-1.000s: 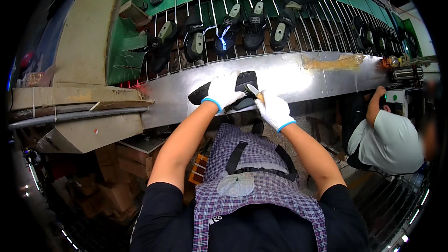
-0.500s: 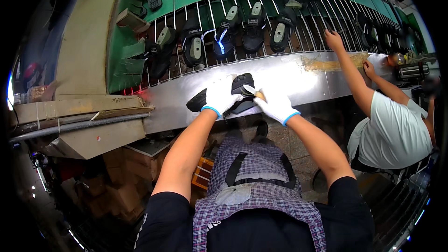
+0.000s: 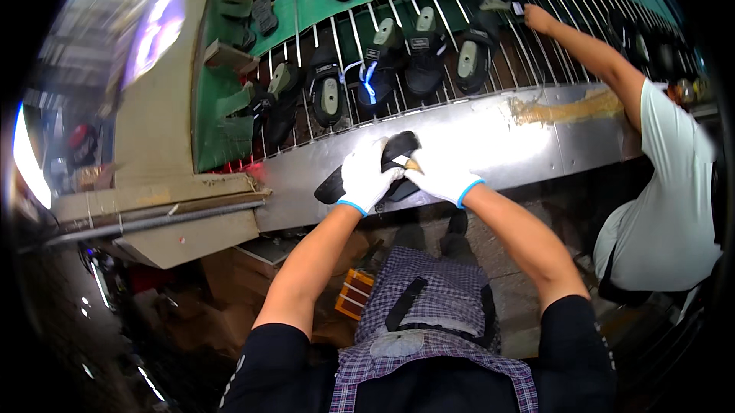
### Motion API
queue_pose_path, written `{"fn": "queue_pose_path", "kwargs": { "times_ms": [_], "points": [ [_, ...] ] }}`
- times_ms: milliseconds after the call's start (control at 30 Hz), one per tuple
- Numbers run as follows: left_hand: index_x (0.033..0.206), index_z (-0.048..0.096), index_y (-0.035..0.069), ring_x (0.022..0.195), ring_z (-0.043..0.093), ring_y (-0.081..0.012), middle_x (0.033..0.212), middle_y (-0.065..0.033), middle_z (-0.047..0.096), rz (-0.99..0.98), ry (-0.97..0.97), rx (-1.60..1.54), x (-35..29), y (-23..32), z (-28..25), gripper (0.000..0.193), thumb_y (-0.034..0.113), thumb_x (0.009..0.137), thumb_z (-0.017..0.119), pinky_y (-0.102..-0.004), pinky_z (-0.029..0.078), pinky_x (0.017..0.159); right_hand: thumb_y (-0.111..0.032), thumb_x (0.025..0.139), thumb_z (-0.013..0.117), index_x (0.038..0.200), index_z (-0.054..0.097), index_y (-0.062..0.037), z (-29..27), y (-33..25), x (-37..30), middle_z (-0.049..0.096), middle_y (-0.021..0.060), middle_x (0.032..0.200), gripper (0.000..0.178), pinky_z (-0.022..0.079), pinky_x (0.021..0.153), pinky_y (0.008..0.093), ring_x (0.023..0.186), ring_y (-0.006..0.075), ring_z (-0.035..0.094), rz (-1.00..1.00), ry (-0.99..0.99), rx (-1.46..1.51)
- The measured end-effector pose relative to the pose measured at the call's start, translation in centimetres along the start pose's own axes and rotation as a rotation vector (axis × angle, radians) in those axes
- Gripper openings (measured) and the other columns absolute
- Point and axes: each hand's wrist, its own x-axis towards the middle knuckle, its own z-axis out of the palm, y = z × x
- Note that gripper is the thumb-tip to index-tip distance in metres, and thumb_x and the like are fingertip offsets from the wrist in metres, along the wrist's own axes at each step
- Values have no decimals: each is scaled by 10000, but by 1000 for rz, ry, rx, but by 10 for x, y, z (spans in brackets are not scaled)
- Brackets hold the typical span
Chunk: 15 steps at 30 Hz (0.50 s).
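Though partly hidden, black shoe [image 3: 401, 144]

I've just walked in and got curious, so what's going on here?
The person's left hand, gloved in white, steadies a black shoe piece on a metal ledge. The right hand, gloved too, holds a small tool close over it; whether its tip touches is hard to tell. Beyond the ledge, black shoes lie on a rack of rods, a co-worker's hand near one of them.
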Motion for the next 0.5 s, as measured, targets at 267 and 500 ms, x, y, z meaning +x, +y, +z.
{"fn": "queue_pose_path", "kwargs": {
  "times_ms": [267,500],
  "points": [
    [1414,586,10,1199,672,-389,1353,-215,682,86,83,18,-11,-14,19,713,318,818,828,-476,523,984,-468,1017,618,1128,666,-44,-8,-20,-48,751,221,920,441,592,793,519,861,419,746,-48,10,-146],
    [1430,558,-5,1291,593,-421,1400,-225,636,59,-51,81,-11,5,-9,800,389,807,867,-500,462,1095,-463,1066,540,1142,726,-47,22,37,-19,729,256,1050,462,560,848,514,951,424,711,-54,237,-46]
  ]
}}
